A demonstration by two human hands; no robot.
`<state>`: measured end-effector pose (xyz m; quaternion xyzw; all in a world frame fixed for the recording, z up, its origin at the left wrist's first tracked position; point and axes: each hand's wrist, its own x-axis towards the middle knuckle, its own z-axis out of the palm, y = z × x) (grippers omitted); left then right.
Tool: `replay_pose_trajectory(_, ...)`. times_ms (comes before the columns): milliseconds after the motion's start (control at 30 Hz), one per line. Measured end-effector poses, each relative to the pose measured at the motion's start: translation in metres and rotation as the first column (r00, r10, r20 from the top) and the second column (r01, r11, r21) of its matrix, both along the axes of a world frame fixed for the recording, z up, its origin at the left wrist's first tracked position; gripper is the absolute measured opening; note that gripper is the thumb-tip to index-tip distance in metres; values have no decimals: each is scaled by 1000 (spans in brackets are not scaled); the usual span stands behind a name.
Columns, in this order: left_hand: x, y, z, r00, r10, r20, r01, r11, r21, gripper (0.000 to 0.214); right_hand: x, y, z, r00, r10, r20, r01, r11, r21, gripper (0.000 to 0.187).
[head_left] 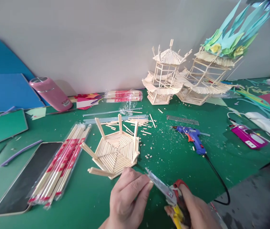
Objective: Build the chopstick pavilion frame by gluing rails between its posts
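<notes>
My left hand (131, 195) is closed in a pinch, and a pale tip like a wooden stick's end shows between thumb and forefinger. My right hand (194, 206) grips a cutter (163, 187) with a long silver blade and red and yellow handle parts. The blade's tip lies close to the left fingertips; whether they touch I cannot tell. Just beyond my left hand stands a hexagonal stick base (117, 149), its floor laid in rings of sticks, with short posts rising and leaning outward at its corners. My left hand hides part of its near edge.
A blue glue gun (193, 138) lies to the right, its cord trailing. Bagged chopsticks (62, 165) rest on a dark board (13, 178) at left. Cut sticks (137, 122) and a clear ruler (182, 120) lie behind. Stick pagodas (164, 76) and a pink tumbler (51, 93) stand by the wall.
</notes>
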<state>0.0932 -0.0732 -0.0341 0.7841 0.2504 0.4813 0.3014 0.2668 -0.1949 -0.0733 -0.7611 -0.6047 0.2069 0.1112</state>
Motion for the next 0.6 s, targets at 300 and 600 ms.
replay_pose_trajectory(300,-2,-11,-14,983,-79,-166,28,956,-290,20,50,49,28,955,-223,195,238,970,-57,40)
replay_pose_trajectory(600,12,-31,-41,999,-46,-19,36,933,-359,21,80,49,20,950,-122,287,46,965,259,43)
